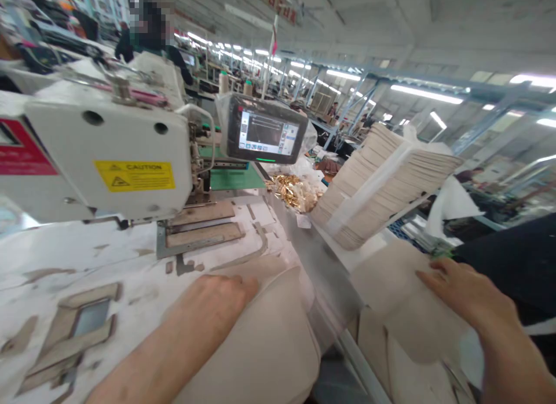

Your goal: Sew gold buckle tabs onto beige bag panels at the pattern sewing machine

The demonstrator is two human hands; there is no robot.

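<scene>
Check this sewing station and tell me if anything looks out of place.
Loose brass-coloured parts lie heaped on clear plastic beside the machine's screen, looking spilled rather than contained. The strapped stack of beige fabric pieces also leans noticeably, seeming to hang out past the table edge.

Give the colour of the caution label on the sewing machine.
The caution label is yellow with black lettering; it shows best in the head view.

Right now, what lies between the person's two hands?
In the head view, a metal table edge separates the left hand and the right hand.
</scene>
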